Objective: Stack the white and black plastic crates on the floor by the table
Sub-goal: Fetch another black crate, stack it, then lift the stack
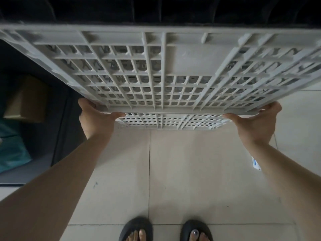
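A white plastic crate (173,66) fills the upper half of the head view, tilted so its gridded underside faces me. My left hand (95,117) grips its near edge at the left corner. My right hand (257,120) grips the same edge at the right corner. Just below that edge, a second white gridded crate (166,121) shows on the floor, mostly hidden by the one I hold. A black mass (156,9) lies behind the raised crate at the top; I cannot tell whether it is a crate.
Pale floor tiles (191,171) stretch toward my feet in dark sandals (166,230). At left sits a dark bin (57,136) holding a brown cardboard box (26,100) and teal material (12,150). A small white tube (255,163) lies on the floor at right.
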Motion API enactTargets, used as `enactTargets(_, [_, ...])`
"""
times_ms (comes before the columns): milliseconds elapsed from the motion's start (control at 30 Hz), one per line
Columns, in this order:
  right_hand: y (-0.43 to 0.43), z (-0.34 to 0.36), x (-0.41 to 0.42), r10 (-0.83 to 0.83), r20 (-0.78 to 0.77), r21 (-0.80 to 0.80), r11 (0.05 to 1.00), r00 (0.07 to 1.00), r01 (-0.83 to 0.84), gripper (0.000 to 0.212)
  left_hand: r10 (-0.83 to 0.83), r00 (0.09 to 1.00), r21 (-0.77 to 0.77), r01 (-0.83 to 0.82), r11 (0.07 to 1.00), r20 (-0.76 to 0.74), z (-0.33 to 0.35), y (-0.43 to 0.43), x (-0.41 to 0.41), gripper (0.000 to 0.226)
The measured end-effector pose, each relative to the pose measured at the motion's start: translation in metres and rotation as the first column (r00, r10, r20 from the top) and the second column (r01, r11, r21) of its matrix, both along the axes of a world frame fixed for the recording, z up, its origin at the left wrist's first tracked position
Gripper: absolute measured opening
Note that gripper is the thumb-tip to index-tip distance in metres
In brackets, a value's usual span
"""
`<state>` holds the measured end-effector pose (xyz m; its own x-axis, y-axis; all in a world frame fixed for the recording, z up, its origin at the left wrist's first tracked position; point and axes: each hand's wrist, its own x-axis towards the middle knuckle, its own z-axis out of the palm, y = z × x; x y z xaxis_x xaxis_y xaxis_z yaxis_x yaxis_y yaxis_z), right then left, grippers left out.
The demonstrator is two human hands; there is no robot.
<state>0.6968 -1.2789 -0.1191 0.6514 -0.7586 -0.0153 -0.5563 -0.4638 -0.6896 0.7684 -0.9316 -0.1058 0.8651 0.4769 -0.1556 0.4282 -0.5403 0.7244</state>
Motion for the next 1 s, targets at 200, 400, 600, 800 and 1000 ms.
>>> enactTargets(200, [-0.004, -0.006, 0.019, -0.001, 0.049, 0.021, 1.000, 0.999, 0.000, 0.091, -0.008, 1.000, 0.031, 0.008, 0.999, -0.010, -0.001, -0.001, 0.017, 0.076])
enactTargets(400, [-0.018, -0.002, 0.084, 0.024, 0.001, -0.001, 1.000, 1.000, -0.024, 0.098, -0.020, 1.000, 0.065, 0.021, 0.998, -0.019, -0.001, -0.013, 0.074, 0.075])
enactTargets(600, [-0.030, -0.006, 0.157, 0.032, 0.025, -0.008, 0.999, 0.999, -0.031, 0.108, -0.036, 0.999, 0.121, 0.035, 0.992, 0.005, -0.006, -0.022, 0.147, 0.075])
enactTargets(800, [-0.044, -0.021, 0.178, 0.067, 0.026, -0.040, 0.997, 0.997, -0.066, 0.093, -0.101, 0.987, 0.184, 0.077, 0.980, 0.124, -0.024, -0.018, 0.166, 0.075])
enactTargets(1000, [-0.038, -0.003, 0.179, 0.065, -0.131, 0.013, 0.998, 0.989, -0.064, 0.104, -0.116, 0.993, 0.093, 0.116, 0.989, -0.009, -0.015, -0.018, 0.170, 0.072])
